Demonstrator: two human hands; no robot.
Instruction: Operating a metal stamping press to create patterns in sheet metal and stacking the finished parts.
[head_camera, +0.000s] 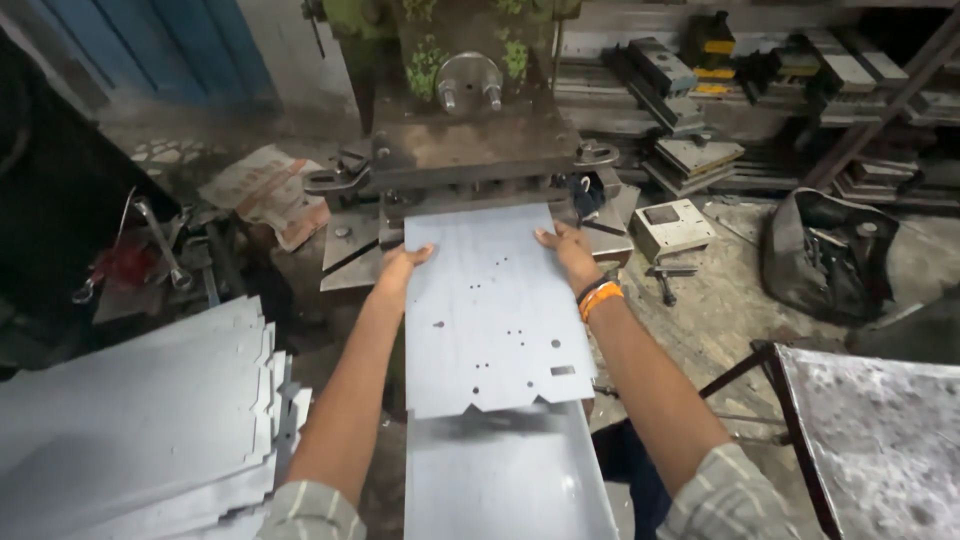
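**Desk:** What surrounds the worker at the machine?

**Photographer:** A stack of cut grey sheets (140, 420) lies at the lower left, edges stepped. A spanner (160, 245) rests on a cluttered dark bench at far left. On the right stand a rusty metal table (880, 430) and a dark, battered metal container (825, 255); behind them, heavy steel die blocks (690, 150) sit piled on racks. A small grey box-shaped part (672, 228) lies on the floor just beside the machine.

**Desk:** And the setting itself?

**Photographer:** A dim workshop with a gritty concrete floor (720, 310) and a blue door (150, 40) in the back corner. The press (470, 130), green paint flaking, fills the centre, its dark clamped bed facing the worker.

**Desk:** The hands?

**Photographer:** Both are on a punched metal sheet (495, 310), which lies flat with its far edge at the mouth of the press and its notched near edge over a second grey panel (505, 480). The left hand (402, 265) is curled over the sheet's left edge. The right hand (568, 250), an orange band at the wrist, grips the right edge near the far corner; its fingers seem to tuck underneath, though shadow obscures them.
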